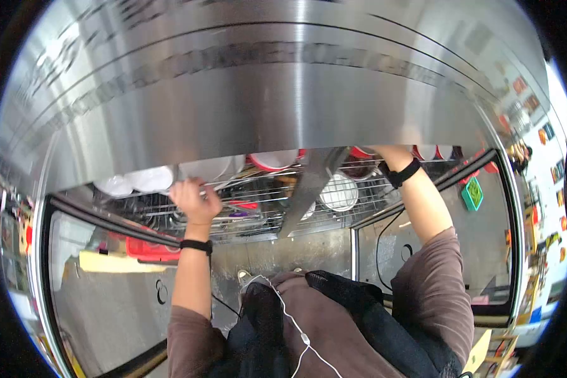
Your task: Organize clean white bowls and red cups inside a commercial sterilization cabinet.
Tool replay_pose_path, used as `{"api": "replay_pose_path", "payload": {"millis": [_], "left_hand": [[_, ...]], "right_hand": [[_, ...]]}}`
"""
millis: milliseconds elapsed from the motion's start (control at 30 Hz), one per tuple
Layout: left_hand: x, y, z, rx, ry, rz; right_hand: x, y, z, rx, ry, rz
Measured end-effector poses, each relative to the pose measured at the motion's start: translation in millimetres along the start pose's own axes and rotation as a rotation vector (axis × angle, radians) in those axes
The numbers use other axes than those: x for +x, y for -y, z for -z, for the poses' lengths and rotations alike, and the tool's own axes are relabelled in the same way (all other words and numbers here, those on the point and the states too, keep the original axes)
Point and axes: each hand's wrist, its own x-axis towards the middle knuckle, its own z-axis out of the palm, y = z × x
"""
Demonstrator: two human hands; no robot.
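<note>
My left hand (195,200) is at the front of the wire shelf (264,211) inside a steel cabinet, its fingers curled and slightly blurred; what they hold, if anything, is hidden. White bowls (152,179) and a large white dish (205,167) are just behind it. A red-handled utensil (242,205) lies to its right on the rack. My right hand (384,151) reaches in under the steel panel, near red-rimmed bowls (424,152), and its fingers are hidden. Below that wrist, a round white container (339,193) shows through the wires.
The steel panel (283,113) spans the space above my hands. Framed glass doors stand open at left (116,296) and right (450,252). A red basket (151,249) shows through the left door, and a green basket (472,193) through the right. A steel post (309,189) divides the cabinet.
</note>
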Motion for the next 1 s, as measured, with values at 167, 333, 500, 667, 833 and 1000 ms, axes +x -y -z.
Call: {"api": "replay_pose_path", "payload": {"millis": [167,333,500,667,833,1000], "left_hand": [[-0.2,0.2,-2.4,0.061,-0.007,-0.04],[-2.9,-1.8,-6.9,0.114,-0.031,0.006],[-1.1,-8.8,-5.9,0.149,-0.003,0.061],[0.8,-16.4,-0.7,0.167,0.033,0.095],[0.4,-16.9,0.6,0.178,0.043,0.104],[3.0,-19.1,1.3,0.173,0.028,0.08]], "right_hand": [[-61.5,-79.0,-10.8,0.224,-0.18,-0.369],[-141.6,-177.7,-12.5,0.141,-0.614,-0.66],[-184.8,-241.5,-25.5,0.02,-0.285,-0.661],[-182.3,-254.6,-20.9,0.141,-0.235,-0.593],[-180.6,-253.6,-15.1,0.358,-0.495,-0.671],[-173.1,-213.4,16.5,0.333,-0.534,-0.46]]}}
